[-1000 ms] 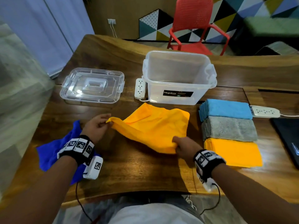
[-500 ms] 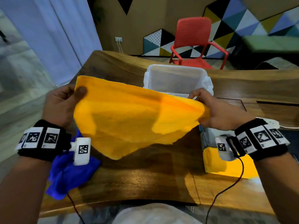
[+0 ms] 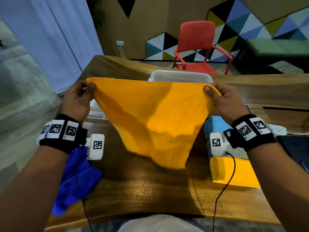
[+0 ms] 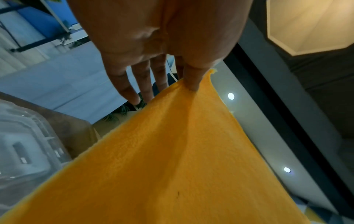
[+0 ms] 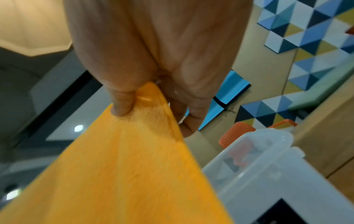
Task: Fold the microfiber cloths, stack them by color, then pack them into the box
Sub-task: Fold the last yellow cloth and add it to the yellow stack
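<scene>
I hold an orange cloth (image 3: 155,118) spread in the air above the table, its lower part hanging down. My left hand (image 3: 78,99) pinches its top left corner, and the left wrist view shows the thumb pressed on the orange cloth (image 4: 172,159). My right hand (image 3: 222,99) pinches the top right corner, thumb on the orange cloth (image 5: 124,166). The clear plastic box (image 3: 180,76) stands behind the cloth, mostly hidden. At the right lie folded stacks: light blue (image 3: 217,124) and orange (image 3: 240,174). A loose dark blue cloth (image 3: 75,181) lies at the left.
The wooden table (image 3: 142,195) shows bare wood in front of me. A white power strip (image 3: 277,129) and a dark flat object (image 3: 294,151) sit at the right edge. A red chair (image 3: 199,47) stands beyond the table. The clear lid is partly visible by my left hand.
The orange cloth went from lying on the table to being lifted and stretched between both hands. In the last half second the hands pulled it tauter at the top edge.
</scene>
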Demonstrator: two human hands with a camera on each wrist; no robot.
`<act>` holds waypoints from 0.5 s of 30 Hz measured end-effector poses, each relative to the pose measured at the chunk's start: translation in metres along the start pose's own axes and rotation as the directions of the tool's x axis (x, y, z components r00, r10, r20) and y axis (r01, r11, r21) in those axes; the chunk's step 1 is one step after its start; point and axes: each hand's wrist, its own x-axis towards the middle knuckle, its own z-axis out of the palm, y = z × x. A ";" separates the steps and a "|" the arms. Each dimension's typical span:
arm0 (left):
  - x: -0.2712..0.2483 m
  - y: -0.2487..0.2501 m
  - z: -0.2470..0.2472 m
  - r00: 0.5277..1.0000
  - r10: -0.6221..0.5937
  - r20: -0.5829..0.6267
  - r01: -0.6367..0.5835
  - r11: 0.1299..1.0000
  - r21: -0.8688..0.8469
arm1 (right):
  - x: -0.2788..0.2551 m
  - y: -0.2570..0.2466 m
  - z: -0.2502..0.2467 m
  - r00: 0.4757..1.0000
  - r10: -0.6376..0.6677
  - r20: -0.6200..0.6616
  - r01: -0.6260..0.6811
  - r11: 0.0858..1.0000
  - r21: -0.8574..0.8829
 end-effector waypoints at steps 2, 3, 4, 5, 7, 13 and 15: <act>0.002 0.011 0.001 0.999 0.054 -0.007 -0.054 0.988 -0.147 | 0.004 -0.006 -0.001 0.997 -0.043 -0.057 0.048 0.995 0.083; 0.002 0.015 0.002 0.998 0.063 -0.005 -0.063 0.966 -0.251 | 0.004 -0.007 -0.001 0.997 -0.050 -0.061 0.058 0.990 0.132; 0.001 0.017 0.003 0.999 0.050 0.002 -0.046 0.940 -0.338 | 0.003 -0.007 -0.001 0.998 -0.042 -0.047 0.050 0.980 0.191; -0.001 0.015 0.003 0.999 0.027 0.023 -0.015 0.912 -0.409 | 0.001 -0.003 0.000 1.000 -0.016 -0.023 0.021 0.972 0.234; -0.011 0.002 0.004 0.995 -0.056 0.078 0.084 0.902 -0.423 | -0.007 0.014 0.003 0.998 0.048 0.050 -0.060 0.961 0.270; -0.090 -0.101 0.019 0.859 -0.409 0.306 0.431 0.902 -0.004 | -0.068 0.117 0.031 0.844 0.354 0.403 -0.306 0.935 -0.182; -0.122 -0.142 0.018 0.775 -0.491 0.398 0.440 0.871 0.218 | -0.092 0.152 0.039 0.739 0.451 0.499 -0.297 0.885 -0.360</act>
